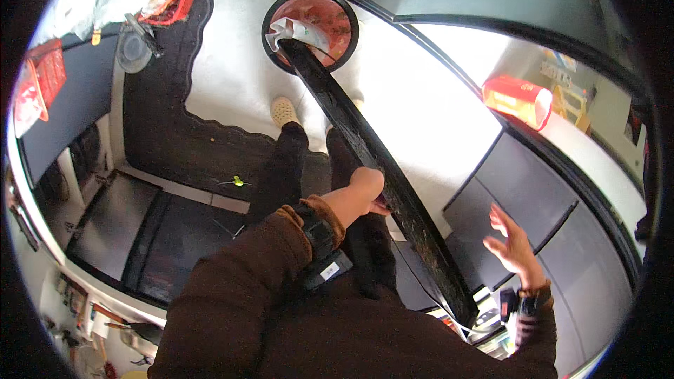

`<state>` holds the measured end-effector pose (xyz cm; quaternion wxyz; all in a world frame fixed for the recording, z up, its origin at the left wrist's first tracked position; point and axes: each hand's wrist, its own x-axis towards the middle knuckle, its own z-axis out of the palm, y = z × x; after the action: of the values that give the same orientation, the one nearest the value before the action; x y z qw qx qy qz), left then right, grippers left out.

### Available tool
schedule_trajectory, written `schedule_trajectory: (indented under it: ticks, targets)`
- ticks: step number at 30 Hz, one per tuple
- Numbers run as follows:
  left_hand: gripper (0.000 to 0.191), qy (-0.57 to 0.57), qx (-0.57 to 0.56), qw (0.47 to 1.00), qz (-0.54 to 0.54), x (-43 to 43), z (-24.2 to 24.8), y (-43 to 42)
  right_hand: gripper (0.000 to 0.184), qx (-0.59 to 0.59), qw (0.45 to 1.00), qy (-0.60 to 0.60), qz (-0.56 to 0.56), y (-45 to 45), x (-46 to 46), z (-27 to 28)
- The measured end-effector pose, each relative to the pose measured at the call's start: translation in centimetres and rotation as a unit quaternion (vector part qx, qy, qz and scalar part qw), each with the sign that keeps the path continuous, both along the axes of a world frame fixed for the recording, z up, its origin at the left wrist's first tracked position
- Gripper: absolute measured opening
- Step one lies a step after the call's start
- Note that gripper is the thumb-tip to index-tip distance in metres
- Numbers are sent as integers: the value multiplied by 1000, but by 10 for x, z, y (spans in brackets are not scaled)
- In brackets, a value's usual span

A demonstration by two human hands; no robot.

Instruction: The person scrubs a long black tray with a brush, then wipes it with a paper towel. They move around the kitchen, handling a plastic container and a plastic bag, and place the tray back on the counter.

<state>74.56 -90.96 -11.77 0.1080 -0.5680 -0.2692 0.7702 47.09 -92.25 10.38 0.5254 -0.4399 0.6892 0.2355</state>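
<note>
My left hand (363, 189) grips the edge of a long, narrow black panel (368, 147) near its middle. Scuffs and a smeared, dirty film mark its surface. The panel slants from a round black-rimmed bin (354, 37) at the far end to close by my right side. Its far tip overlaps the bin's opening, against a crumpled white plastic wrapper (305, 34) that lies over the red inside. My right hand (509, 247) is in the air right of the panel, fingers apart, holding nothing. Both wrists wear dark strapped devices.
A dark wavy-edged floor mat (158, 100) runs along the left, with a green leaf scrap (238, 181) on it. Red plastic baskets (51, 71) stand at upper left. Grey cabinets (574, 252) line the right, below a counter holding a red package (516, 101).
</note>
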Motion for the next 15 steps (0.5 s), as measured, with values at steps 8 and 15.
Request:
schedule_trajectory:
  ticks: [8, 15]
  targets:
    - [34, 32, -157, 987, -26, 1, 1, -8, 68, 0, 948, 7, -317, 153, -82, 120]
    - [25, 18, -170, 984, -40, -21, 5, -26, 109, -43, 871, 17, -490, 219, -84, 169]
